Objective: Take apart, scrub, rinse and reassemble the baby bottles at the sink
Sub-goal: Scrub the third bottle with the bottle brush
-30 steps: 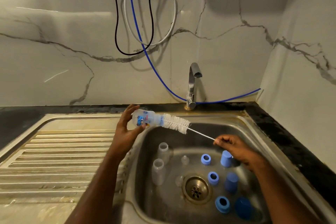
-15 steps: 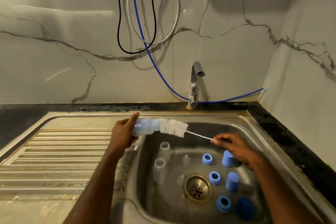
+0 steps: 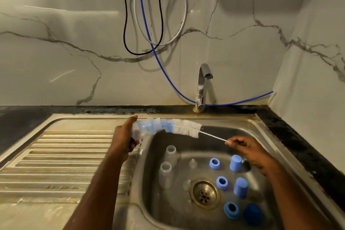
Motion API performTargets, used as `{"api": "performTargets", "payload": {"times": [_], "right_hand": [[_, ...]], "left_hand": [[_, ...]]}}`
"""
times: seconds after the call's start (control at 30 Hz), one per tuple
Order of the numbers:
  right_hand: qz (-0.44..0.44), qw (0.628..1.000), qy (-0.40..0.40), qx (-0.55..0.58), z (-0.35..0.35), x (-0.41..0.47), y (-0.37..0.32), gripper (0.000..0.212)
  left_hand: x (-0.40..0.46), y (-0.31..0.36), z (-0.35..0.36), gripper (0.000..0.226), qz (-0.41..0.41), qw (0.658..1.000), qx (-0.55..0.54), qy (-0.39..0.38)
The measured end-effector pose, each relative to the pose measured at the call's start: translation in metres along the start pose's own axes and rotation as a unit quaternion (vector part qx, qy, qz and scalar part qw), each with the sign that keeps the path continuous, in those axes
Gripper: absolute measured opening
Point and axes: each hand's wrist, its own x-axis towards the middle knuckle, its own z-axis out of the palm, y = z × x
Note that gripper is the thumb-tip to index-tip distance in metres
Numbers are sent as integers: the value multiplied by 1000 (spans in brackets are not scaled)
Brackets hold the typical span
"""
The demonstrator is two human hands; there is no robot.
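The left hand [image 3: 124,139] grips a clear baby bottle [image 3: 144,129] lying sideways over the sink's [image 3: 261,129] 10 o'clock rim. The bottle brush [image 3: 183,127] enters its mouth; the right hand [image 3: 248,150] pinches the wire handle at 3 o'clock. In the basin stand two bottles [image 3: 168,166], blue rings [image 3: 222,183] and caps [image 3: 240,187] around the drain [image 3: 205,193]; 12 o'clock stays open beneath the tap [image 3: 203,84].

Clear bottle [image 3: 144,130] held sideways over sink edge, white brush [image 3: 183,127] partly inside
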Motion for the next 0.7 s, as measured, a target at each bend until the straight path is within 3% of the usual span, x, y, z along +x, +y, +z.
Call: {"api": "performTargets", "payload": {"times": [0.17, 0.27, 0.37, 0.47, 0.57, 0.7], "right_hand": [[-7, 999, -24, -31, 20, 2, 4, 8], [-3, 999, -29, -46, 17, 6, 7, 9], [13, 998, -28, -55, 12, 6, 8, 10], [20, 999, -8, -50, 11, 6, 8, 11], [23, 999, 6, -44, 9, 6, 7, 10], [14, 998, 51, -18, -2, 3, 4, 8]], "left_hand": [[-12, -5, 15, 51, 13, 998, 28, -50], [-8, -7, 15, 37, 87, 994, 54, -35], [-9, -6, 9, 29, 151, 985, 41, -68], [-10, -6, 8, 34, 181, 973, 50, -133], [-8, -9, 10, 50, 226, 955, 135, -137], [-12, -6, 5, 37, 181, 976, 52, -112]]}}
